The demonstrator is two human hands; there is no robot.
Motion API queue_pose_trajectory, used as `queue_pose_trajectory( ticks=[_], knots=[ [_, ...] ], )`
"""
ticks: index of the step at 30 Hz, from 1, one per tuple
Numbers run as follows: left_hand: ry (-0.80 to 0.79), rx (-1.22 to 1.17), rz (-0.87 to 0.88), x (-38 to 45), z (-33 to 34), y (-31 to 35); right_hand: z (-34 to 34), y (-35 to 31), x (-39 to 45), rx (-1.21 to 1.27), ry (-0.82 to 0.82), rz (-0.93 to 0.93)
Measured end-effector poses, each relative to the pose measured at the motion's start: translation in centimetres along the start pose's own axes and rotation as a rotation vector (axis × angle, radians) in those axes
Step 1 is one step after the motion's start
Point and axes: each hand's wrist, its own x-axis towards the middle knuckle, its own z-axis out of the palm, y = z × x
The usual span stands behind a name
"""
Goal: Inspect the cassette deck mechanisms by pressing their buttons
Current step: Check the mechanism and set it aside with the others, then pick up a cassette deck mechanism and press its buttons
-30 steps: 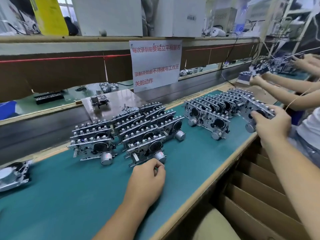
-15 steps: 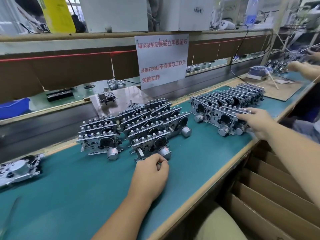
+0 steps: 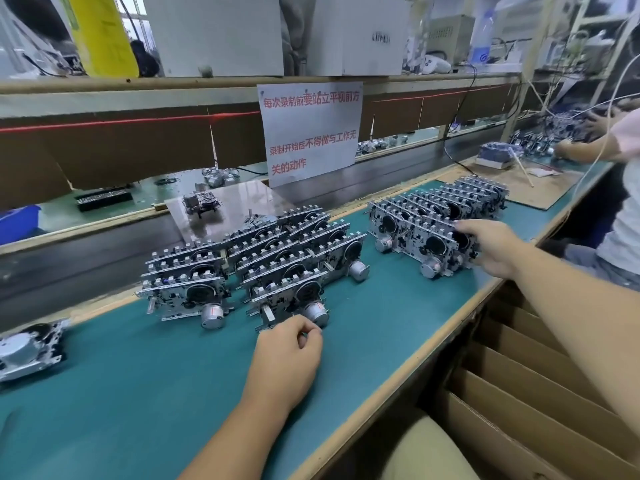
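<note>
Here the fingers (image 3: 306,332) of the left hand (image 3: 287,358) are curled together, knuckles on the green table (image 3: 138,393), just beside the nearest cassette deck mechanism (image 3: 291,299) of the middle group. The right hand (image 3: 491,247) grips the front mechanism (image 3: 436,247) of the right row (image 3: 450,209), thumb on top. Another mechanism (image 3: 27,348) lies far left.

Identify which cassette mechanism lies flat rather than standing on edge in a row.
The lone mechanism at the mat's far left edge: it lies flat, apart from the standing rows.
</note>
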Motion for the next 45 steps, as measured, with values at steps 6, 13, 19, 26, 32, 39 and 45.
queue_pose_trajectory(
  ticks=[6,13,19,26,32,39,45],
  knots=[
    [0.002,0.022,-0.023,0.0,0.0,0.1,3.4,-0.9,-9.0,-0.496,0.434,-0.952],
    [-0.126,-0.183,-0.042,-1.5,-3.2,0.0,14.7,2.9,-20.1,-0.826,-0.374,-1.262],
    [0.034,-0.279,-0.119,-2.9,-13.1,-6.5,15.6,1.9,-19.3,-0.941,-0.305,-1.178],
    [-0.044,-0.423,-0.045,-3.8,-13.9,-8.9,17.4,1.0,-20.7,-0.932,-0.292,-1.361],
    [0.105,-0.783,-0.245,-1.9,-14.2,-8.9,20.9,1.3,-24.8,-0.732,-0.296,-1.706],
    [0.423,-0.947,-0.287,-2.9,-15.3,-9.7,28.3,0.8,-28.1,-0.999,-0.633,-1.528],
    [0.427,-0.902,-0.239,-2.9,-15.4,-9.7,29.4,3.4,-28.9,-0.786,-0.73,-1.153]
  ],
)
